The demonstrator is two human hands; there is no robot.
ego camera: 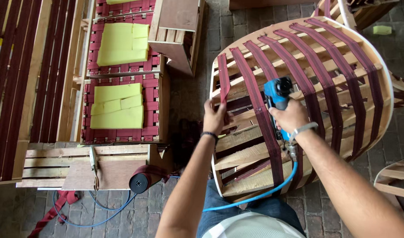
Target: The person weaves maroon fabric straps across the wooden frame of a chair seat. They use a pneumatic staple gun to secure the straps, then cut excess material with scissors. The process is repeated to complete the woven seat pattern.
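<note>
Maroon webbing everywhere on this curved wooden frame (pixel 237 145), and the work is well along. The right hand (pixel 291 117) is wrapped tight around a blue stapler (pixel 277 94), nose pointed down at the slats, its blue hose (pixel 255 198) trailing off toward the floor. The left hand (pixel 216 118) pinches the loose strap (pixel 223 81) at the frame's near edge and holds it up taut; fingers closed on it, thumb alongside.

Count what is done: about six straps (pixel 325 83) lie stretched across the frame from edge to edge, evenly spaced, all looking fastened. The one in the left hand is the odd one out, its end upright and free, so I judge it the strap now being fixed. Past it only the narrow left edge shows bare wood, so little of this direction looks left. No crosswise straps are woven in here, unlike the square seats (pixel 122 110) to the left, which carry a full lattice and yellow foam (pixel 116 105).

A roll of webbing (pixel 140 181) sits on the low bench (pixel 78 167) near the left elbow, with scissors (pixel 94 167) lying on the bench beside it.
</note>
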